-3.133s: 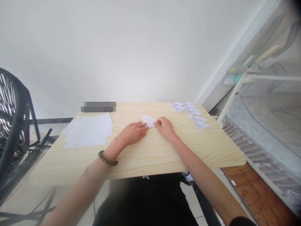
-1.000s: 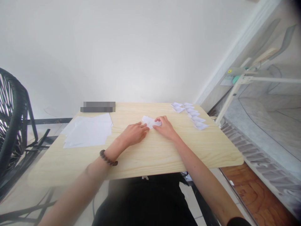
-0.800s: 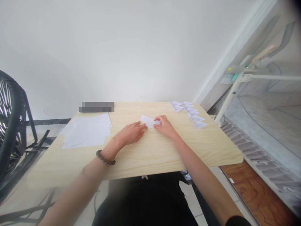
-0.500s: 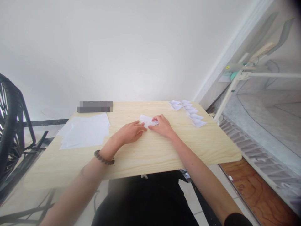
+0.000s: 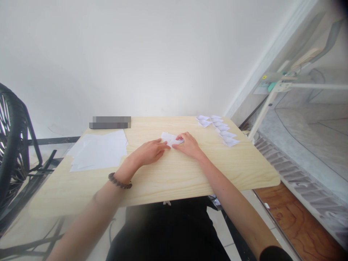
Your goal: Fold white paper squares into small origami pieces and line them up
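A small folded piece of white paper (image 5: 168, 137) lies on the wooden tabletop in front of me. My right hand (image 5: 189, 145) is closed on its right end, thumb below and bent fingers above, covering that part. From the left, my left hand (image 5: 152, 151) reaches in with stretched fingers, its tips touching the paper's lower left edge. Part of the fold is hidden by my fingers.
Several folded white paper pieces (image 5: 221, 129) stand in rows at the table's back right. Loose white sheets (image 5: 99, 152) lie on the left, with a pixelated dark object (image 5: 110, 123) behind them. A black woven chair (image 5: 13, 141) is beside the table (image 5: 244, 170).
The view has shifted very slightly. Both hands and the folded paper keep nearly the same place and pose.
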Demonstrator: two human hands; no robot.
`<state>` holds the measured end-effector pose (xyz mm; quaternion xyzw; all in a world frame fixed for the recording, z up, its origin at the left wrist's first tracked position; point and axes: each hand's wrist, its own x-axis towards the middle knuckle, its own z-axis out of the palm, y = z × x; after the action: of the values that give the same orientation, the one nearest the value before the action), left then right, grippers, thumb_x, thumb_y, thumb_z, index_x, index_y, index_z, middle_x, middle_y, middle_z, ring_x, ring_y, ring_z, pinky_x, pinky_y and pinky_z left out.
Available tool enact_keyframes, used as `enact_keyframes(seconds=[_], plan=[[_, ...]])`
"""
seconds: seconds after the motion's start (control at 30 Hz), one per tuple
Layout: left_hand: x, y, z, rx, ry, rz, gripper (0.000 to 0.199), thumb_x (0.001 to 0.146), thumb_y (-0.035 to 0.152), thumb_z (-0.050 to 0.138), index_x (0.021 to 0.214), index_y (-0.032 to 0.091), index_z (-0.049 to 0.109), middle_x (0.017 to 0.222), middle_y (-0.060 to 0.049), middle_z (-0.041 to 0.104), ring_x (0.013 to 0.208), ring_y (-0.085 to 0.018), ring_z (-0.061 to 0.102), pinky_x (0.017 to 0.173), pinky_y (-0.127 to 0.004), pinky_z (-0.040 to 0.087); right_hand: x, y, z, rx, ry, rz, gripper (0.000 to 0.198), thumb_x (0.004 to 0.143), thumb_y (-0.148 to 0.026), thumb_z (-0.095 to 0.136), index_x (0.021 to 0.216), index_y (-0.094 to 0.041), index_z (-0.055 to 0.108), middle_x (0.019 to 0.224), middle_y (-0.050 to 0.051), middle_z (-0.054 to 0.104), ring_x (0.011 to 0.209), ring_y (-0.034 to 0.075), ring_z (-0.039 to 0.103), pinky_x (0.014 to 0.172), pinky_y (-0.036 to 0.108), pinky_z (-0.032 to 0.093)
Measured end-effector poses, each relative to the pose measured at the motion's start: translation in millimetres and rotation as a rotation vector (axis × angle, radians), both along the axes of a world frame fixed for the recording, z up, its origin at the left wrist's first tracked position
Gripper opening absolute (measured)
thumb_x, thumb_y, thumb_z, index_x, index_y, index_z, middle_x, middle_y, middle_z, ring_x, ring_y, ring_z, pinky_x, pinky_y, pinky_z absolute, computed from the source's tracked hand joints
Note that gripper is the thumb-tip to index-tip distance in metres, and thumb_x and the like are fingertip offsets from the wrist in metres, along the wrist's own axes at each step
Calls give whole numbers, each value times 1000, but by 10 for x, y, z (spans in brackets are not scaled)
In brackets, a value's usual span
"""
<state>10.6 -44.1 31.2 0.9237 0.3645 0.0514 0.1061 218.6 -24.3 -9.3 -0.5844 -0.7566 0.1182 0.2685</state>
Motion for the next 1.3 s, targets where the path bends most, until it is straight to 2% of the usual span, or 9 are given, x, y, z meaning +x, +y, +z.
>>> enact_keyframes(seconds=[0.27,0.43,0.57,0.8,0.97,1.07,1.17,1.3], plan=[[39,-13,-5,27,9,17,35,86,23,31,114,26,51,127,-1,47,121,-21,37,95,-36,34,-19,10,-8,0,-8,-13,39,58,-50,63,85,-23,55,87,2,50,85,18,49,78,33,37],[51,-7,-8,41,26,23,35,85,24,31,112,27,53,126,-1,48,120,-20,38,94,-35,36,34,62,11,-90,119,34,33,59,-37,64,87,-22,56,90,2,50,83,15,49,76,30,39],[54,-14,13,42,37,16,36,85,21,31,112,27,54,126,0,48,119,-20,38,93,-34,36,116,96,70,-170,248,83,29,62,-22,58,90,-19,54,95,2,49,67,9,47,65,25,41],[45,-27,22,57,53,20,39,82,17,33,113,28,53,127,1,47,120,-19,38,93,-33,36,250,133,131,-250,358,134,28,61,-11,49,88,-18,54,78,-2,49,52,6,43,54,21,37],[41,-23,5,69,54,18,39,82,16,33,114,28,52,127,1,46,120,-19,38,94,-33,36,204,108,73,-199,365,43,27,63,-15,49,90,-18,53,84,0,49,54,7,42,57,23,39],[41,-23,-4,61,49,28,38,84,18,32,115,29,52,128,1,46,120,-19,37,94,-33,36,90,57,33,-109,291,-23,28,61,-29,59,87,-19,53,91,2,47,65,10,46,64,26,42],[33,-18,-13,59,34,22,38,84,20,32,115,30,51,128,2,46,120,-19,37,94,-33,36,11,29,7,-40,161,-30,33,57,-37,64,83,-21,54,87,1,47,80,15,48,75,31,40],[10,5,-24,40,4,6,37,84,20,32,114,28,53,127,1,47,121,-19,37,96,-33,34,19,45,-12,-50,126,-3,33,59,-38,63,86,-21,53,87,1,47,81,15,48,76,31,39]])
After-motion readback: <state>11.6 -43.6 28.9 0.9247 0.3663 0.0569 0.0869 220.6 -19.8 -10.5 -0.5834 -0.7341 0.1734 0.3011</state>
